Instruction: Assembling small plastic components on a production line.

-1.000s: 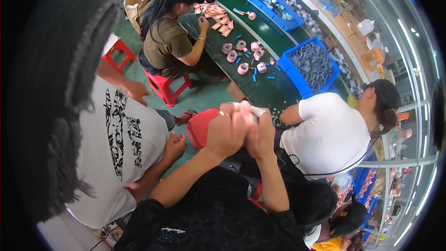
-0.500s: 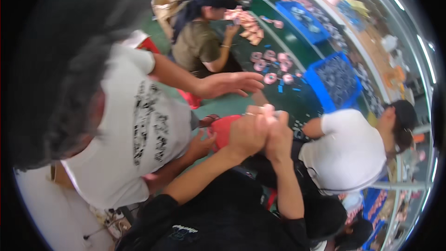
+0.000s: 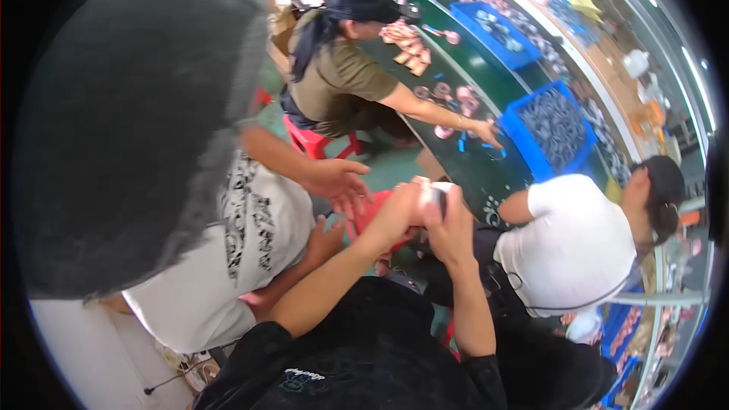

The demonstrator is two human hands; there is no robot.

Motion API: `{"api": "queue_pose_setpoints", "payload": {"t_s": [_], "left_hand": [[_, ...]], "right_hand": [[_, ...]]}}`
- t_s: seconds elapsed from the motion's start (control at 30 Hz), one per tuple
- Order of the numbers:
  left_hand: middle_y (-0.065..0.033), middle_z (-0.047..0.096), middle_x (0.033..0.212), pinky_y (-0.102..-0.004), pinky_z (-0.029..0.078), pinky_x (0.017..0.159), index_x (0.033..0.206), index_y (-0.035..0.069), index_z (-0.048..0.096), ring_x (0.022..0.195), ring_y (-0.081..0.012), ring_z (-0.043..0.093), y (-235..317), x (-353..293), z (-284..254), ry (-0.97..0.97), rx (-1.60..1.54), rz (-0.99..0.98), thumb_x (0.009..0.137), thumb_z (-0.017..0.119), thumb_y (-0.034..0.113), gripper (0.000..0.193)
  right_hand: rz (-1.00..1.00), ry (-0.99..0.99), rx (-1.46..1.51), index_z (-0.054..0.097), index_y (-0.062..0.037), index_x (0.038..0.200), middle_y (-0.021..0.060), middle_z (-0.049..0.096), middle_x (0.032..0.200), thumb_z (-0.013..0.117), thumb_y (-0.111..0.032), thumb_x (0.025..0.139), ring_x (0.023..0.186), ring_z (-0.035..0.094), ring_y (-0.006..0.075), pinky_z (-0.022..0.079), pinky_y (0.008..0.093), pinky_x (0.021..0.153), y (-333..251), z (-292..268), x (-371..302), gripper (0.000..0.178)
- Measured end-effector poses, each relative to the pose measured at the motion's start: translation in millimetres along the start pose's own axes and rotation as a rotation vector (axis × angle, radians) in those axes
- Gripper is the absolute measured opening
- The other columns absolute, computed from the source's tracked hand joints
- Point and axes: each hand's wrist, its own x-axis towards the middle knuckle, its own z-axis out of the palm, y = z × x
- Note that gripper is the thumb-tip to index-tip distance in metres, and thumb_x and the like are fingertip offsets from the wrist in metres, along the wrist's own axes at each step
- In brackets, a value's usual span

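Observation:
In front of my chest, my left hand (image 3: pixel 401 211) and my right hand (image 3: pixel 453 222) are raised close together. A small white and dark object (image 3: pixel 438 197) is gripped between the fingers of both; its kind is too small and blurred to tell. To the left a person in a white printed shirt holds out an open hand (image 3: pixel 340 182), near my left wrist but apart from it. Just beyond my hands stands a red stool (image 3: pixel 370 212), partly hidden by my left forearm.
A green worktable (image 3: pixel 486 178) carries pink parts (image 3: pixel 410 53), a blue bin (image 3: pixel 516 125) of dark pieces and another blue bin (image 3: pixel 493 30). A seated person in olive (image 3: pixel 342 80) reaches across it. Another person in white (image 3: pixel 566 247) sits close on my right.
My hands have turned, showing more of the object. The nearby person's hand has dropped and moved left, and their head has leaned in. The person in olive has stretched an arm toward the bin.

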Motion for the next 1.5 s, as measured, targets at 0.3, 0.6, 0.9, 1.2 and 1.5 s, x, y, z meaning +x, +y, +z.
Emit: {"api": "queue_pose_setpoints", "payload": {"t_s": [0.3,0.6,0.9,1.2,1.5], "left_hand": [[-0.0062,0.066,0.083,-0.0239,0.04,0.041,0.109,0.007,0.059,0.056,-0.013,0.058,2,4,-10,-0.205,-0.665,-0.161,0.105,0.032,0.051,0.052],[-0.0051,0.067,0.087,-0.02,0.047,0.041,0.111,0.009,0.058,0.057,-0.0131,0.063,8,-2,-11,-0.199,-0.792,-0.149,0.106,0.033,0.05,0.049],[-0.0035,0.06,0.076,-0.0232,0.032,0.041,0.106,0.014,0.057,0.051,-0.0107,0.049,-1,-5,-13,-0.134,-0.65,-0.09,0.103,0.032,0.059,0.052],[-0.0045,0.056,0.071,-0.0211,0.027,0.035,0.124,0.007,0.038,0.042,-0.0078,0.042,-7,-8,8,0.075,-0.254,0.055,0.101,0.042,0.056,0.054],[-0.0084,0.063,0.093,-0.0197,0.042,0.048,0.127,0.007,0.036,0.068,-0.0087,0.06,-3,-17,11,0.1,-0.104,0.183,0.102,0.043,0.055,0.055]], "right_hand": [[0.21,-0.182,0.595,0.051,0.0015,0.135,0.0099,0.061,0.11,0.073,-0.019,0.086,0.092,0.059,0.0119,0.049,0.0264,0.083,4,-4,6,0.057],[-0.3,0.014,0.096,0.067,-0.0032,0.117,0.0087,0.055,0.112,0.07,-0.009,0.086,0.1,0.056,0.0207,0.047,0.0315,0.086,-23,-25,15,0.032],[-0.413,-0.085,0.019,0.068,0.0009,0.109,0.0137,0.062,0.122,0.067,-0.004,0.086,0.111,0.059,0.0277,0.048,0.0364,0.093,-25,-24,14,0.023],[-0.274,-0.137,0.13,0.059,-0.0019,0.129,0.0148,0.05,0.139,0.081,-0.024,0.081,0.125,0.053,0.0328,0.045,0.0405,0.103,-6,-36,2,0.057],[-0.326,-0.25,0.155,0.055,-0.0005,0.135,0.0154,0.056,0.134,0.081,-0.026,0.081,0.12,0.057,0.0293,0.045,0.0385,0.103,4,-47,-1,0.064]]}}
